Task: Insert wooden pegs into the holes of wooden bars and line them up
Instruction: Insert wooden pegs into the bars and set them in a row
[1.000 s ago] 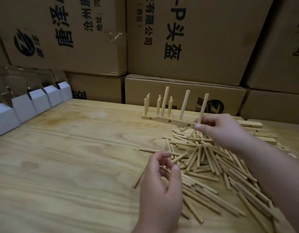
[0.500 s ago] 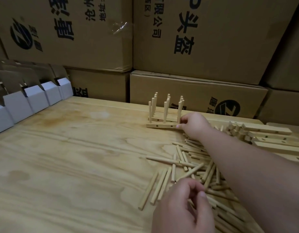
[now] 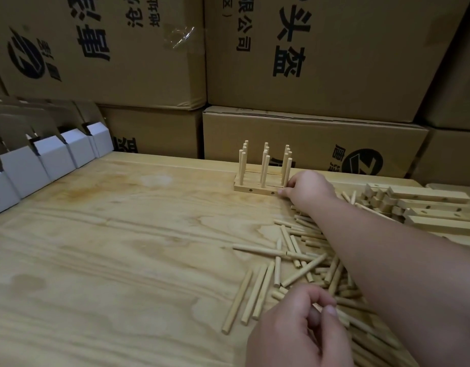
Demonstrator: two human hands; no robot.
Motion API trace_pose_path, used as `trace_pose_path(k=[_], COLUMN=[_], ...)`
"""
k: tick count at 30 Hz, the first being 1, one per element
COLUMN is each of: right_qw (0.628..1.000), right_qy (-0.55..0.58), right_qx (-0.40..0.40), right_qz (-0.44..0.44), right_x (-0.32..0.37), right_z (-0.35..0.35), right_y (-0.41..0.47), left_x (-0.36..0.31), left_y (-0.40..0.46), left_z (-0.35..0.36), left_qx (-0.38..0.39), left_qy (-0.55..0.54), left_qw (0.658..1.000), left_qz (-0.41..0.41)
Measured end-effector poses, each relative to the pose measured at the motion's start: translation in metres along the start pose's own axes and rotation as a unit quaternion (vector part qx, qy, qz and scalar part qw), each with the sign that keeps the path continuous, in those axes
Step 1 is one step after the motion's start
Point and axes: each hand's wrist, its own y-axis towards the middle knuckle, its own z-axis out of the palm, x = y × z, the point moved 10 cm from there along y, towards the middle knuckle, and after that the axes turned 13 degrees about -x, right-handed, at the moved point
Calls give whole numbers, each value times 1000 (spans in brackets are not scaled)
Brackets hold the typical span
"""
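At the left edge of the frame, a row of small white cardboard boxes stands on the pale plywood bench. Stacked brown cardboard cartons with black print fill the top. Just right of centre, pale wooden bars with upright round pegs sit side by side near the bench's far edge. The right hand touches the right end of the nearest bar, fingers curled in a grip on it. Below, loose pale wooden pegs lie scattered. At the bottom, the left hand has its fingers curled; whether it grips a peg cannot be told. Unpegged pale wooden bars are piled at the right edge.
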Motion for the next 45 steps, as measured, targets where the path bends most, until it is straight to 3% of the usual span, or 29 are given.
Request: trace_pose_path(k=[16,24,32,36,41,45], right_qw=[1000,990,954,941,950,984], right_qy=[-6,120,256,264,232,151], right_qx=[-12,-73,-148,-189,-170,-54], right_qz=[6,-20,53,97,122,79], right_x=[4,-10,-105,-153,-186,-190], right_z=[-6,-60,-161,-198,-224,-213], right_y=[-1,-52,-184,-218,-209,-208], left_x=[0,-5,-12,-18,-21,-14], left_y=[-2,-5,-8,-11,-10,-7], left_z=[0,1,0,1,-2,0], left_qx=[-3,23,34,41,33,42], left_qy=[4,2,12,21,8,13], left_qw=[1000,999,997,996,996,996], left_qz=[11,25,69,80,85,80])
